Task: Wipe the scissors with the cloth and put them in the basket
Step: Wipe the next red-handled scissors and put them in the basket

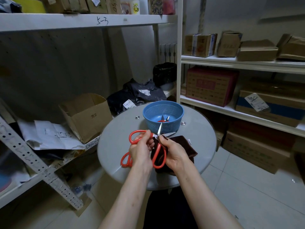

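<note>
red plastic loops and thin steel blades form the scissors (158,151), spread wide in an x between the hands: the left hand (142,150) curls its fingers round one handle shaft beside the pivot, and the right hand (175,152) pinches the dark brown, velvety cloth (183,146) against the blades' base. the rest of the cloth lies under that hand on the round, smooth grey table (115,129). just beyond both hands' fingertips stands the round blue plastic basket (149,111) with perforated walls, another red-handled pair (163,120) in its bottom, while a third pair (125,160) lies beneath the left wrist.
</note>
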